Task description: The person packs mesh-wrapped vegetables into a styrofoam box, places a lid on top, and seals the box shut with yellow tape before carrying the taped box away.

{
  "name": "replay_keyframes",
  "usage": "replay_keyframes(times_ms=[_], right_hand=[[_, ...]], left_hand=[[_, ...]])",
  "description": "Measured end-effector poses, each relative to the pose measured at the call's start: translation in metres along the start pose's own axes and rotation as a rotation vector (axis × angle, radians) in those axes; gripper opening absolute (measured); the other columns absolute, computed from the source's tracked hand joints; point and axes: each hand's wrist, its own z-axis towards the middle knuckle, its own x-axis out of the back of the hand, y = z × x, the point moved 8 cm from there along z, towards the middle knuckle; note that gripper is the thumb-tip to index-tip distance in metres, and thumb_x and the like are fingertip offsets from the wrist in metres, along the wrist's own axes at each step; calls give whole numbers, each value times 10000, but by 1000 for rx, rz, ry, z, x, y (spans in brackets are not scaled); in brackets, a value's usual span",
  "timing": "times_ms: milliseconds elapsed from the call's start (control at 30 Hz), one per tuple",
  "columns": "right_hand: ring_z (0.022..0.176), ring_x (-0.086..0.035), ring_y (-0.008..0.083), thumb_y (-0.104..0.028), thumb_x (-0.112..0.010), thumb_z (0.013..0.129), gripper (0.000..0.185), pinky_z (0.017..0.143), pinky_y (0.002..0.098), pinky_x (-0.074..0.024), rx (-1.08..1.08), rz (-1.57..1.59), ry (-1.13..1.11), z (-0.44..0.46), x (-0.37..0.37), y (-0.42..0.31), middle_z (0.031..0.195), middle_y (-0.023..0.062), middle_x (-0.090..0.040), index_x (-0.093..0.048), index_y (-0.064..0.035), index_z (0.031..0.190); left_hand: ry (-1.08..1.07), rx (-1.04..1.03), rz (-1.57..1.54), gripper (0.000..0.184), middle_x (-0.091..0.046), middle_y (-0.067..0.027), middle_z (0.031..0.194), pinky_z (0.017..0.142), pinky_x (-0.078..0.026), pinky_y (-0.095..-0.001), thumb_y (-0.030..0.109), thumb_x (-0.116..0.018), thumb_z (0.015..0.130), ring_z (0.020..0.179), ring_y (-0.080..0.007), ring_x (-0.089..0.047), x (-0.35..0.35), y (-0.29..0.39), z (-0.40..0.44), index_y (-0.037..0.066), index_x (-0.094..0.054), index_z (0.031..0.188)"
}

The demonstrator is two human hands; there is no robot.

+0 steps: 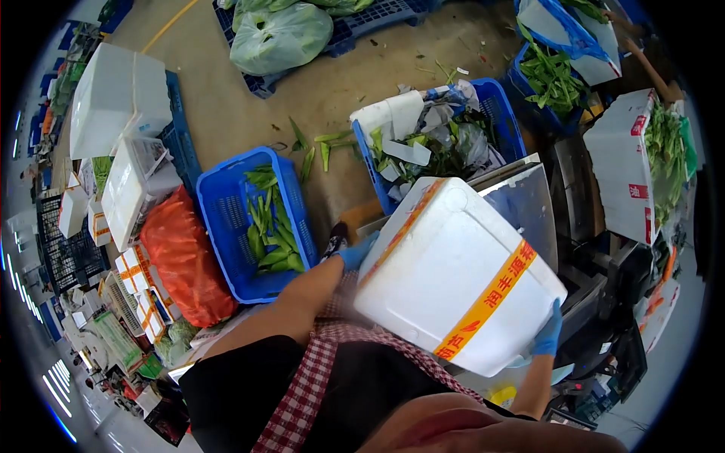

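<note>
A white foam box (445,279) with an orange printed tape band across it is held in front of my body, tilted. My left hand (358,252), in a blue glove, grips its left side; the fingers are partly hidden behind the box. At the right corner my right hand (548,332), also blue-gloved, presses round the edge. Close to my left arm stands a blue crate (214,219) with leafy green stalks (279,226) inside. Beyond the box is another blue crate (510,113) filled with leaves, plastic and foam scraps.
A red mesh sack (185,260) and white foam boxes (113,98) stand at left. Bagged greens (281,38) lie on a blue pallet (362,24) at the back. A metal surface (525,211) is beside the box. Another person's arm (649,68) reaches in at upper right.
</note>
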Motion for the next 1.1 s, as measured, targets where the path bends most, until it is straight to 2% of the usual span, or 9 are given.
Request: replay_keyframes(times_ms=[67,167,200,367,600,700,800,1000,1100], right_hand=[[1109,-495,280,-396,-468,885,563,941,380,-400,6,67,-12,4,25,24,1247,115,-492,-364,-48,1315],[1127,-481,273,-430,-419,899,594,983,382,-362,55,59,20,-5,30,30,1297,108,-450,-278,-100,1372],[1116,-489,269,-452,-375,900,593,970,381,-377,192,11,-40,-21,-27,-2,1300,126,-445,-311,-79,1356],[1036,-538,255,-448,-328,887,549,916,375,-419,270,110,-92,-9,-43,-5,1188,125,-538,-473,-49,1235],[1036,-532,279,-502,-361,857,579,909,370,-417,-4,276,210,-46,-58,60,1149,120,-560,-511,-61,1201],[1090,-491,294,-533,-372,843,625,937,379,-390,140,414,36,-61,-119,99,1219,120,-515,-483,-57,1232],[1127,-456,306,-548,-368,840,653,957,393,-368,168,483,177,-62,-185,104,1272,120,-472,-455,-54,1258],[1071,-513,303,-567,-378,827,670,932,392,-404,350,520,85,-50,-332,52,1228,139,-509,-464,-59,1256],[1140,-469,276,-515,-348,860,633,966,381,-371,270,435,295,-71,-423,15,1284,124,-465,-421,-57,1291]], left_hand=[[93,-2,177,566,-568,-118,1161,805,-489,-283,497,-284,920,900,-187,-626,-9,38,-18,99,-430,1295],[82,149,24,526,-528,-101,1210,860,-443,-283,451,-322,931,973,-160,-577,-1,22,-5,91,-408,1304],[67,188,-57,514,-519,-94,1217,877,-426,-283,435,-346,932,998,-152,-555,-7,25,-5,86,-403,1305],[-24,141,-27,532,-536,-100,1196,864,-436,-285,459,-332,928,974,-162,-570,-25,40,6,77,-428,1285],[-57,170,-16,539,-560,-112,1159,840,-454,-289,473,-324,924,931,-176,-592,26,94,-9,72,-460,1258],[-52,162,17,544,-570,-117,1144,830,-462,-291,479,-321,922,913,-182,-601,76,146,-21,69,-473,1246],[-52,121,40,549,-580,-122,1128,820,-469,-292,485,-318,921,895,-187,-611,121,211,-35,67,-487,1235],[12,-13,119,562,-601,-133,1097,800,-484,-296,496,-312,917,858,-199,-629,187,371,-89,63,-514,1212],[89,-34,257,583,-609,-133,1077,786,-480,-283,518,-328,905,849,-195,-622,207,449,-116,48,-538,1179]])
